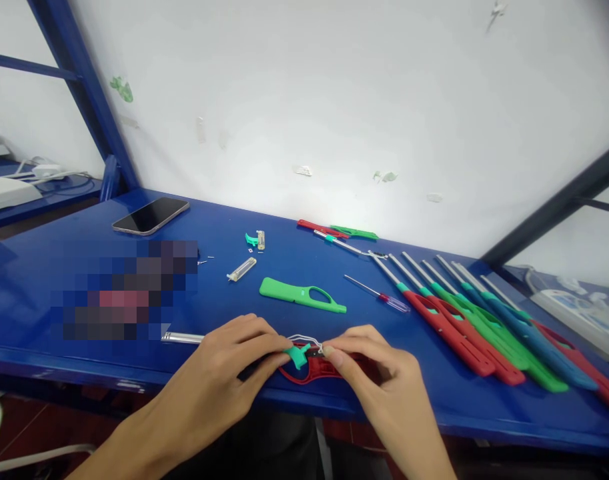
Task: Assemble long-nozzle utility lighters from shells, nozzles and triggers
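Note:
My left hand (234,363) and my right hand (371,360) meet at the near edge of the blue table (59,267). Between them lies a red lighter handle shell (314,369) with a long metal tube (181,338) running out to the left. My left fingers pinch a small teal trigger piece (299,355) on the shell. My right fingertips pinch a thin white wire (304,338) looped above it. A green handle shell (299,295) lies just beyond the hands.
A row of several finished long lighters (484,320) in red, green and blue lies at the right. A small screwdriver (379,294), loose small parts (249,257) and a phone (151,215) sit farther back. A blurred patch (127,290) covers the left. A white wall stands behind.

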Motion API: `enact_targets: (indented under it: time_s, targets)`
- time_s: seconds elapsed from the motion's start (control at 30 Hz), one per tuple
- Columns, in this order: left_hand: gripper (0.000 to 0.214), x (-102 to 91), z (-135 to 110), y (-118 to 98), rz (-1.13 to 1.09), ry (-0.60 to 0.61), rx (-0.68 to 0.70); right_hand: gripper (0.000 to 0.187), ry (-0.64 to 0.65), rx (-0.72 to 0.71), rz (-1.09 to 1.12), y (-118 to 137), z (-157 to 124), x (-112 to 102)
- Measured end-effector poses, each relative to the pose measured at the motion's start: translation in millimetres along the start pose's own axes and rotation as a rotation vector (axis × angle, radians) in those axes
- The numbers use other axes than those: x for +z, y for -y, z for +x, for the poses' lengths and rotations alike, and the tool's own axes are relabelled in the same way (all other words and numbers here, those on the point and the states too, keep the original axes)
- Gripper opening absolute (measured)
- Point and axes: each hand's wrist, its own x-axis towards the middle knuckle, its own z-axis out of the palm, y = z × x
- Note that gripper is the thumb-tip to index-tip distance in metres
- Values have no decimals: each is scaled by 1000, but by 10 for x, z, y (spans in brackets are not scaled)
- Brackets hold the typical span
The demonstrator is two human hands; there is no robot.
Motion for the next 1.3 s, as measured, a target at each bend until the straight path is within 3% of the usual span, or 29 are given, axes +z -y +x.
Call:
enact_targets:
  time_s: [0.2,0.63,0.83,1.07,1.3]
  targets:
    - [17,6,-14,-3,20,2,24,13,-10,13,10,8,-4,-3]
    - [15,17,23,0,99,10,75,13,114,72,36,71,-2,-29]
    - [22,7,-12,22,156,25,148,11,154,78,52,71,10,-52]
    - [42,13,-50,9,185,55,110,9,179,124,84,94,37,-46]
    - [47,-5,-48,-10,185,67,113,4,141,173,129,117,30,-32]
